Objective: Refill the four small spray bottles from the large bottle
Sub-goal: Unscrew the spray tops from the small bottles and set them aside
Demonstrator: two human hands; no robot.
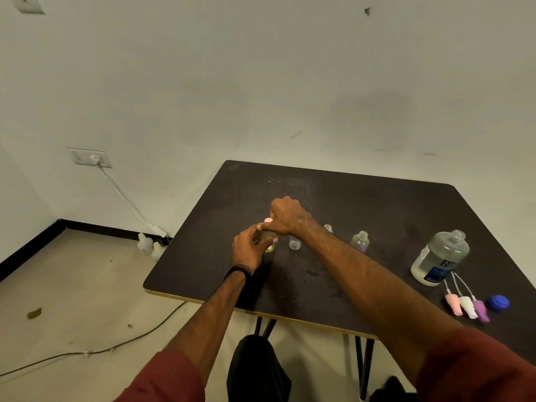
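Note:
My left hand (249, 250) is wrapped around a small spray bottle with a yellowish base (269, 247) standing on the dark table (362, 204). My right hand (285, 217) pinches that bottle's pale pink spray top (268, 220) from above. To the right stand three small uncapped bottles: a clear one (295, 242), one mostly hidden behind my right forearm (328, 228), and a purple-based one (360, 241). The large open bottle with a blue label (441, 258) stands at the right. In front of it lie three spray heads, pink (453, 304), white (467, 306) and purple (480, 310).
A blue cap (498, 303) lies beside the spray heads near the table's right front edge. A cable (121, 195) runs from a wall socket (90, 157) down to the floor, where two white bottles (149, 245) stand by the table's left corner.

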